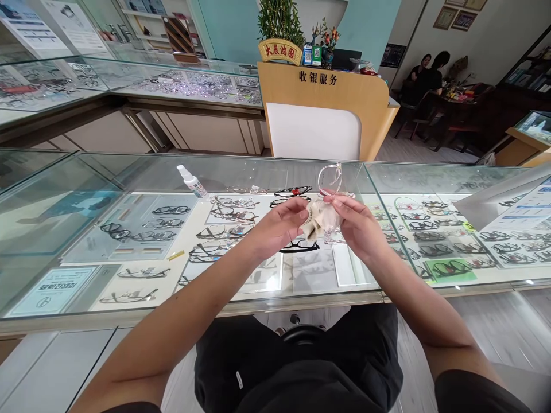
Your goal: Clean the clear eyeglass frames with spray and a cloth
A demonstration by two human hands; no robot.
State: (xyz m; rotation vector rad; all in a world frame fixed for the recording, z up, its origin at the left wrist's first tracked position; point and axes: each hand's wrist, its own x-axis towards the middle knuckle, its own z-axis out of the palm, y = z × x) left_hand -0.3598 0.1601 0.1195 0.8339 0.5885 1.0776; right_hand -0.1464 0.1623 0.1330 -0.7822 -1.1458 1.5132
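Above the glass counter my left hand (286,226) is closed on a beige cleaning cloth (314,222). My right hand (355,221) is closed on a pair of glasses (330,179) with a clear, pinkish frame, its temples pointing up and away from me. The cloth lies against the glasses between the two hands and hides part of the lenses. A white spray bottle (191,181) stands on the counter to the left, beyond my left hand. Beneath my hands, dark-framed glasses (299,246) show through the glass top.
Rows of glasses (445,235) fill the glass display counter (241,307) on both sides. A white sign (525,206) stands at the right. Across the aisle is a wooden cashier desk (262,86) with plants (280,23). Two people (428,74) sit at the back right.
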